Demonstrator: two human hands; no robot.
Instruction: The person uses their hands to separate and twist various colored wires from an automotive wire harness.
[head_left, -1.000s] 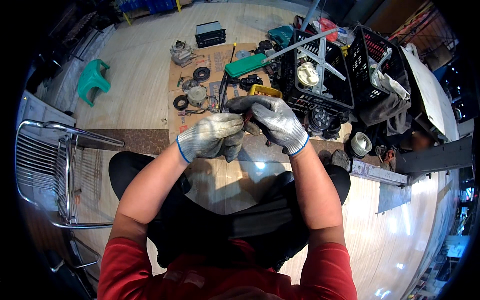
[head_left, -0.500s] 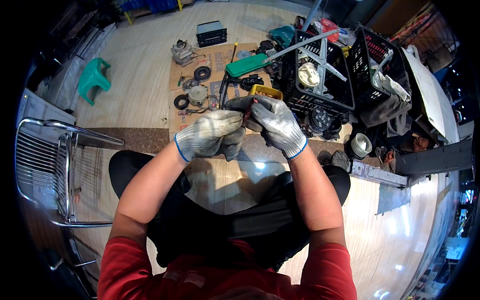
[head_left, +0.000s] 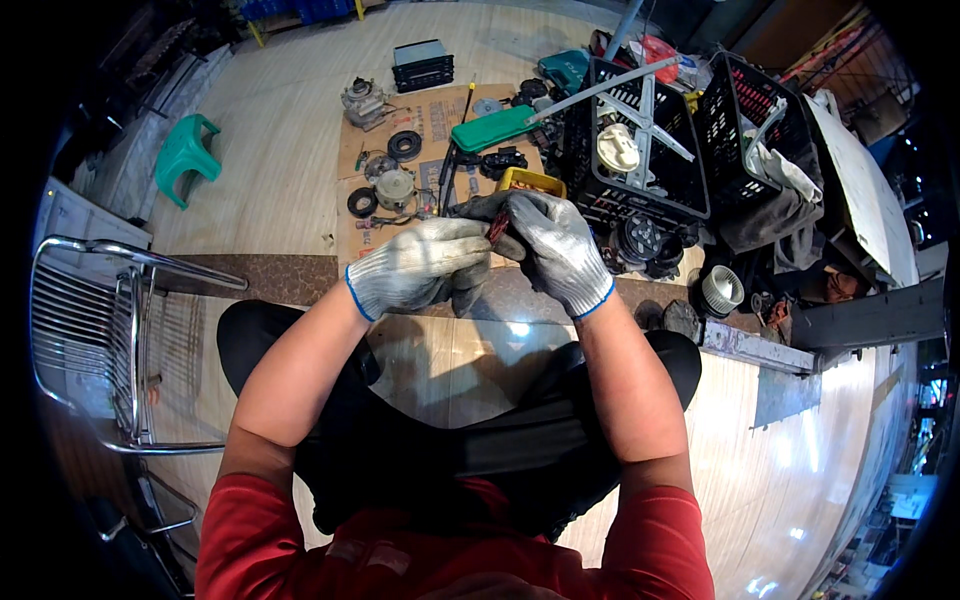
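In the head view, a small dark red piece [head_left: 498, 226] was between the two gloved hands, its long axis slanting from near left to far right. The right hand [head_left: 557, 248] was nearer to it: its fingers were closed, seemingly pinching the piece, which lay just left of them. The left hand [head_left: 422, 262] came in from the left with fingers bent together, their tips just beside the piece's near end; whether they gripped it too, I could not tell, since the gloves hid much of it. Just beyond the right hand stood a yellow tray [head_left: 548, 183], with a black crate [head_left: 645, 204] to the far right. A pale round part [head_left: 395, 186] lay on cardboard [head_left: 430, 118] to the far left.
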